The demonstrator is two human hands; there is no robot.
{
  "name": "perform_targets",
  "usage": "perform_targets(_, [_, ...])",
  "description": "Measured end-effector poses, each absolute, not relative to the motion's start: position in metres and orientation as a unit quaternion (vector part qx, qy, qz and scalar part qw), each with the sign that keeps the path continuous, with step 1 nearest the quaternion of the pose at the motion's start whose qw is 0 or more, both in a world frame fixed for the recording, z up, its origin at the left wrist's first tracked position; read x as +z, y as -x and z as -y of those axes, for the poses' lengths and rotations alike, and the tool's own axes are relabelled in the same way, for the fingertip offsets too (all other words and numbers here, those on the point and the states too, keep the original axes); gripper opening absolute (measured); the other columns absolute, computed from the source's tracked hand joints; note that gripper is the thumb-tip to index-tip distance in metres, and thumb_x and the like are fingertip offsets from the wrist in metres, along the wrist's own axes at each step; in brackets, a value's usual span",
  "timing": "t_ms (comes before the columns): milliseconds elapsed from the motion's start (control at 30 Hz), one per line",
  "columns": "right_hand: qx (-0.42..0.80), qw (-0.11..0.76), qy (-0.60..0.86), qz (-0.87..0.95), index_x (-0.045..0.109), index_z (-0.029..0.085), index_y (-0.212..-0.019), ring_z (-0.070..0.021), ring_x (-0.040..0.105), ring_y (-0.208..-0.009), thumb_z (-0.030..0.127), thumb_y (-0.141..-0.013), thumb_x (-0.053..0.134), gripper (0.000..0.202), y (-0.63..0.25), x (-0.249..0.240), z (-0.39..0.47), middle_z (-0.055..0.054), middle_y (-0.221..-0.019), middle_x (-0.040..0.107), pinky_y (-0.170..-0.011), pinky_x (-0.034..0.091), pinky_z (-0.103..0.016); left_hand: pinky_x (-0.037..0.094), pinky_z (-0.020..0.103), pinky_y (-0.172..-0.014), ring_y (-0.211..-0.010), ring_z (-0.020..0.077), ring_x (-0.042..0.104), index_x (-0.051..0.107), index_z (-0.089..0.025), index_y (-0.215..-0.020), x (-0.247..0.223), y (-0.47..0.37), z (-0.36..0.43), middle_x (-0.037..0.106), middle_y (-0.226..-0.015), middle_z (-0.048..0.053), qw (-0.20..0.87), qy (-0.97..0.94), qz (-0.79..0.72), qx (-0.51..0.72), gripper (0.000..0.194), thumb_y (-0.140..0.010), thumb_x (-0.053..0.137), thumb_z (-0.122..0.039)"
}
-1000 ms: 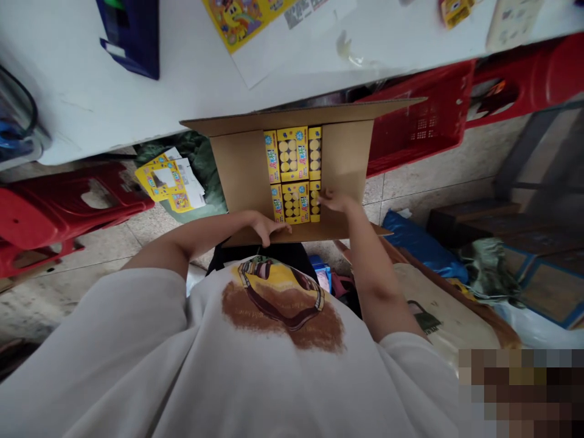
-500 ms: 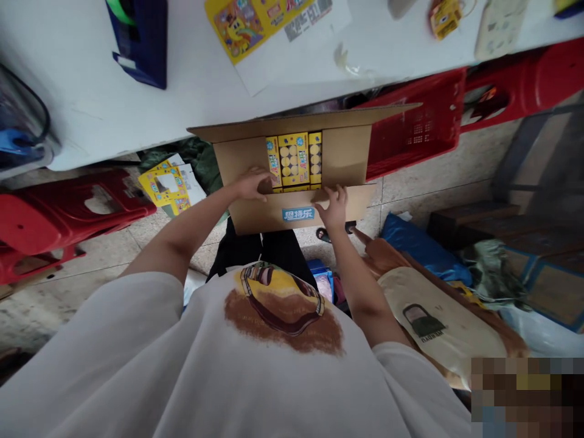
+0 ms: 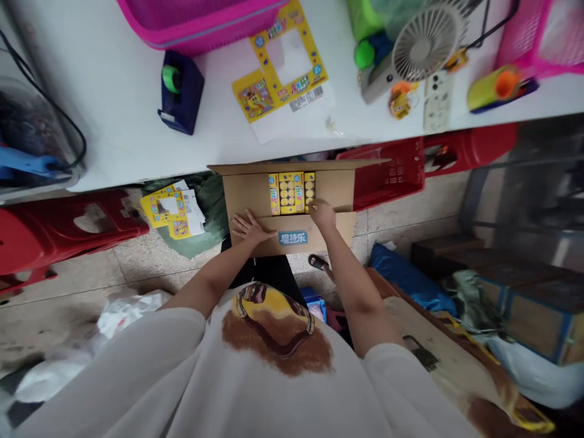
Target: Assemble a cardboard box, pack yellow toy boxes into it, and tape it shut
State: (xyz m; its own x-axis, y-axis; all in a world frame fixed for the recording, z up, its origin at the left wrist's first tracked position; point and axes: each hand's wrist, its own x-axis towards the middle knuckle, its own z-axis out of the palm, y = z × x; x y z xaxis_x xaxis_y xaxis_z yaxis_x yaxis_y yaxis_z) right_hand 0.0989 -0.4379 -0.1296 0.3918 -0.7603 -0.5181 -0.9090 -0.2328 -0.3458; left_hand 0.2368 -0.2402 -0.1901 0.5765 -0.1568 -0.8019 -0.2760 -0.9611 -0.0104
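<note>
One carton (image 3: 249, 191), yellow packs (image 3: 291, 193) inside: left hand (image 3: 250, 231) open, splayed on near flap (image 3: 314, 243) at 8 o'clock; right hand (image 3: 323, 216) curled, 4 o'clock, can't tell if gripping. Near flap hides packs' near ends; pink basket (image 3: 201, 33), 11 o'clock on worktop (image 3: 118, 121), cut off.

My one camera: up on the head | I look: forward and down | Close: the shirt (image 3: 274, 395), low down | Farther off: the big box (image 3: 246, 194), in the middle | Top: the white surface (image 3: 137, 121)
</note>
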Motion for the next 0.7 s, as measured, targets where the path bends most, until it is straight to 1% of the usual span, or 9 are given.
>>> perform_targets(33, [0.087, 0.29, 0.798, -0.521, 0.071, 0.019, -0.138, -0.0285, 0.058, -0.143, 0.029, -0.107, 0.048, 0.04, -0.115, -0.117, 0.452, -0.015, -0.151, 0.064, -0.124, 0.047, -0.049, -0.005, 0.071, -0.13, -0.163, 0.0451, -0.028, -0.015, -0.015, -0.174, -0.19, -0.237, 0.24, -0.022, -0.177, 0.031, 0.064, 0.885, -0.123, 0.445, 0.17, -0.058, 0.098, -0.068])
perform_targets(100, [0.002, 0.24, 0.84, -0.487, 0.06, 0.023, -0.153, -0.0238, 0.038, -0.16, 0.037, -0.113, 0.034, 0.049, -0.148, -0.095, 0.475, -0.009, -0.169, 0.048, -0.135, 0.029, -0.048, -0.007, 0.072, -0.129, -0.163, 0.044, -0.029, -0.017, -0.015, -0.174, -0.191, -0.237, 0.238, -0.024, -0.177, 0.031, 0.057, 0.882, -0.124, 0.451, 0.17, -0.059, 0.097, -0.07])
perform_targets(167, [-0.058, 0.192, 0.869, -0.453, 0.06, 0.025, -0.153, -0.0247, 0.023, -0.167, 0.044, -0.115, 0.028, 0.053, -0.176, -0.085, 0.487, -0.005, -0.174, 0.042, -0.137, 0.019, -0.052, -0.009, 0.073, -0.128, -0.162, 0.0438, -0.03, -0.018, -0.016, -0.173, -0.192, -0.237, 0.238, -0.026, -0.176, 0.031, 0.057, 0.878, -0.122, 0.459, 0.171, -0.059, 0.098, -0.069])
perform_targets(233, [-0.062, 0.173, 0.886, -0.427, 0.072, 0.024, -0.134, -0.0267, 0.031, -0.165, 0.045, -0.115, 0.026, 0.054, -0.192, -0.089, 0.486, -0.007, -0.159, 0.059, -0.136, 0.021, -0.054, -0.01, 0.073, -0.128, -0.162, 0.0438, -0.03, -0.017, -0.017, -0.173, -0.193, -0.237, 0.239, -0.027, -0.175, 0.031, 0.063, 0.876, -0.114, 0.465, 0.173, -0.056, 0.1, -0.067])
perform_targets(300, [-0.042, 0.175, 0.89, -0.42, 0.079, 0.021, -0.11, -0.0276, 0.051, -0.151, 0.042, -0.115, 0.024, 0.059, -0.194, -0.101, 0.477, -0.011, -0.129, 0.076, -0.131, 0.029, -0.054, -0.01, 0.072, -0.128, -0.162, 0.0437, -0.03, -0.016, -0.017, -0.174, -0.193, -0.237, 0.24, -0.027, -0.175, 0.031, 0.062, 0.875, -0.11, 0.468, 0.174, -0.055, 0.101, -0.066])
perform_targets(367, [-0.041, 0.177, 0.884, -0.43, 0.079, 0.02, -0.101, -0.0273, 0.066, -0.13, 0.04, -0.115, 0.021, 0.064, -0.184, -0.115, 0.463, -0.012, -0.111, 0.08, -0.126, 0.035, -0.053, -0.009, 0.072, -0.129, -0.163, 0.0439, -0.029, -0.014, -0.017, -0.174, -0.193, -0.236, 0.24, -0.026, -0.175, 0.031, 0.055, 0.874, -0.113, 0.469, 0.172, -0.056, 0.1, -0.068])
perform_targets(400, [-0.048, 0.176, 0.882, -0.435, 0.08, 0.019, -0.104, -0.0269, 0.069, -0.121, 0.04, -0.115, 0.02, 0.064, -0.176, -0.122, 0.455, -0.012, -0.109, 0.08, -0.123, 0.037, -0.053, -0.008, 0.072, -0.129, -0.163, 0.0443, -0.029, -0.013, -0.017, -0.175, -0.193, -0.236, 0.239, -0.026, -0.175, 0.031, 0.054, 0.875, -0.115, 0.467, 0.172, -0.056, 0.1, -0.068])
perform_targets(500, [-0.056, 0.183, 0.88, -0.436, 0.08, 0.022, -0.116, -0.0276, 0.068, -0.117, 0.041, -0.114, 0.023, 0.061, -0.149, -0.138, 0.429, -0.012, -0.122, 0.079, -0.118, 0.04, -0.052, -0.005, 0.073, -0.13, -0.163, 0.0467, -0.027, -0.011, -0.016, -0.175, -0.193, -0.236, 0.238, -0.026, -0.175, 0.032, 0.057, 0.879, -0.12, 0.457, 0.169, -0.057, 0.1, -0.066])
perform_targets(700, [0.091, 0.249, 0.862, -0.432, 0.073, 0.022, -0.141, -0.0326, 0.055, -0.145, 0.03, -0.108, 0.039, 0.049, -0.097, -0.174, 0.369, -0.012, -0.154, 0.066, -0.127, 0.029, -0.06, -0.006, 0.075, -0.128, -0.162, 0.0539, -0.024, 0.018, 0.001, -0.171, -0.195, -0.235, 0.234, -0.009, -0.175, 0.041, 0.068, 0.862, -0.155, 0.478, 0.145, -0.068, 0.093, -0.069])
